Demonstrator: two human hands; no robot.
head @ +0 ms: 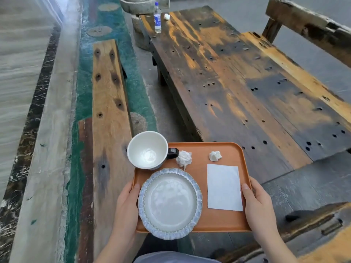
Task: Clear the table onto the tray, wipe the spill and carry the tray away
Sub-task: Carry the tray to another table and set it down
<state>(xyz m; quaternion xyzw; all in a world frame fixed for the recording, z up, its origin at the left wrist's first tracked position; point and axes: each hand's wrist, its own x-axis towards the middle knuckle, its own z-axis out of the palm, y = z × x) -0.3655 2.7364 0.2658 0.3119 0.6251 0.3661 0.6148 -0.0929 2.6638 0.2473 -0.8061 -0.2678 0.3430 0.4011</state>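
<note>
An orange tray (201, 150) is held in the air in front of me, off the near left corner of the wooden table (237, 82). My left hand (127, 204) grips its left edge and my right hand (260, 205) grips its right edge, thumbs on top. On the tray lie a blue-rimmed white plate (170, 203), a white cup with a black handle (147, 149), two crumpled tissues (183, 158) (215, 155) and a flat white napkin (224, 186). The plate and cup overhang the tray's edges.
A plastic water bottle (157, 18) and a crumpled tissue (166, 16) stand at the table's far left corner. A plank bench (108, 95) runs along the left, another bench (307, 25) on the right. A stone block (140, 4) sits beyond the table.
</note>
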